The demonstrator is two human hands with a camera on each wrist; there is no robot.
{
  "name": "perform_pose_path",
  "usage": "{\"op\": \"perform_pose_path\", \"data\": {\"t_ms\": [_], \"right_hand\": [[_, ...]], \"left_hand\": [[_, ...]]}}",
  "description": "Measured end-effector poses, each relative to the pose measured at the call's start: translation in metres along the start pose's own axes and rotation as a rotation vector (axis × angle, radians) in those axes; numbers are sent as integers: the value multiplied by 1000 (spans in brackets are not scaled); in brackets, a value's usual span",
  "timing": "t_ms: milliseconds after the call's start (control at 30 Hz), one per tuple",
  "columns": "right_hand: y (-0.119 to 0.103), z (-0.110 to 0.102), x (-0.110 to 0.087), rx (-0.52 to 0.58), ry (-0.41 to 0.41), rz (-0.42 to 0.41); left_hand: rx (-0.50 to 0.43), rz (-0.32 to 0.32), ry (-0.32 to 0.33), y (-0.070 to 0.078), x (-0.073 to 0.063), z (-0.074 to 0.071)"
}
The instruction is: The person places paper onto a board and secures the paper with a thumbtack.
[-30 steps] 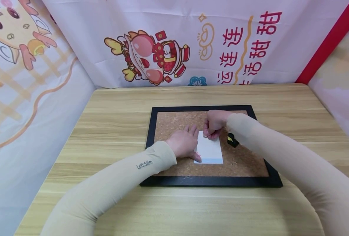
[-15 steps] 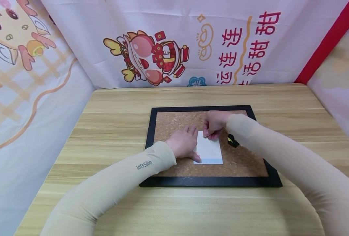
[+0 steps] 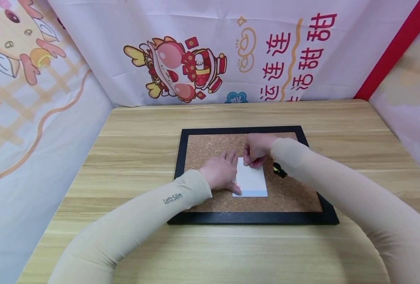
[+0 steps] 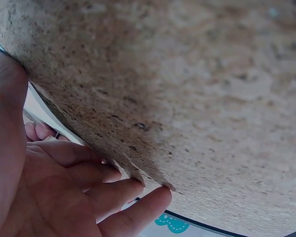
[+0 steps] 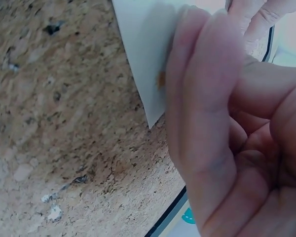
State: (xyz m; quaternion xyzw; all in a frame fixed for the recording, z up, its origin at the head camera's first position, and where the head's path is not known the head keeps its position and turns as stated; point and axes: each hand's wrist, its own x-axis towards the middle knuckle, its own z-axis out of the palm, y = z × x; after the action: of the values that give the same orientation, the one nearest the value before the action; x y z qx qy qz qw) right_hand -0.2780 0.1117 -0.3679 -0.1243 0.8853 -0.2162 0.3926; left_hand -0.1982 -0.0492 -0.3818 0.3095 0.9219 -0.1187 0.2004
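A white sheet of paper (image 3: 250, 179) with a pale blue strip along its near edge lies on a cork board (image 3: 291, 193). My left hand (image 3: 220, 171) rests with fingers spread on the cork and the paper's left side, the thumb at its near left corner. At the paper's far left edge, my right hand (image 3: 257, 149) pinches a small shiny pin (image 3: 245, 164), mostly hidden by the fingertips. In the right wrist view, curled fingers (image 5: 207, 98) cover part of the paper (image 5: 143, 49). Straight left fingers (image 4: 133, 207) touch the cork in the left wrist view.
The board's black frame (image 3: 252, 218) surrounds the cork on a wooden table (image 3: 132, 157). Behind stands a printed white cloth (image 3: 103, 47). A small black and yellow object (image 3: 279, 169) shows under the right wrist.
Both hands keep their places on the paper and board. The whole view shifts very slightly left.
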Motion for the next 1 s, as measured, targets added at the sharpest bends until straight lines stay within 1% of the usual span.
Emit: {"op": "perform_pose_path", "data": {"t_ms": [200,300,533,667,733,1000], "right_hand": [[2,2,3,-25,20,3],[4,2,5,-26,21,-8],[4,2,3,-16,18,-21],[5,1,1,-29,20,-35],[4,2,0,-45,24,-41],[0,5,0,-124,53,-20]], "left_hand": [[18,3,3,0,0,0],[20,1,2,0,0,0],[21,-1,1,0,0,0],[19,0,5,0,0,0],[17,-1,7,1,1,0],[17,-7,10,1,1,0]]}}
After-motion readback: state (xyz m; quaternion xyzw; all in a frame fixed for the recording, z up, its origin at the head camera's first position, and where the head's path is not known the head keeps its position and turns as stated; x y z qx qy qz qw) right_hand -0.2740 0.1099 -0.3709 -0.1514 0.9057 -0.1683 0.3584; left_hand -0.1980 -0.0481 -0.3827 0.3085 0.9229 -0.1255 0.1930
